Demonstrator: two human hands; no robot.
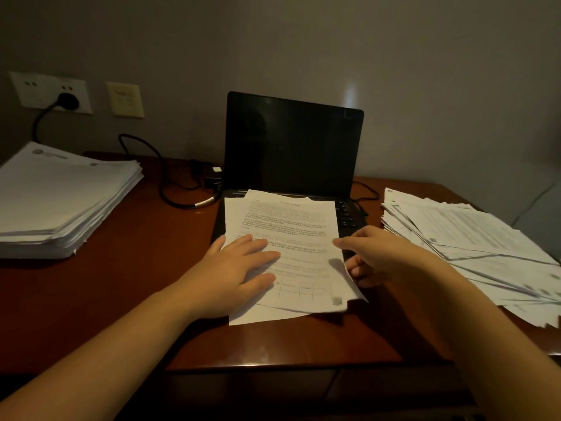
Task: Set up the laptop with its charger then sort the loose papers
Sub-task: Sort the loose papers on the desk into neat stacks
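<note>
Partly under left hand (pixel 233 268), papers (pixel 291 235), right hand (pixel 379 253) pinching

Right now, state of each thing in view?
Laptop, open, screen dark.
Plug, in the wall socket.
Left stack, neat, squared.
Right pile, loose, fanned out.
Sheets, lying over the keyboard.
Left hand, flat on the sheets.
Right hand, pinching the sheets' right edge.

Left hand (pixel 239 265) lies flat; right hand (pixel 373 253) pinches a sheet (pixel 303 238).
</note>
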